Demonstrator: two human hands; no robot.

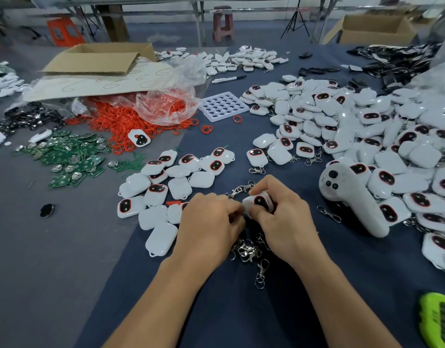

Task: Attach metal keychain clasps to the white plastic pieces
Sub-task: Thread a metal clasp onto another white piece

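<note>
Right hand [281, 214] grips the piece [259, 201], light and slick I'd guess, by its sides; left hand [209, 219] pinches the small stiff clasp [241, 189] at its ring

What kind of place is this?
Probably a small assembly workshop: heaps of identical white plastic pieces, a pile of green circuit boards and loose metal keychain clasps on one worktable.
</note>
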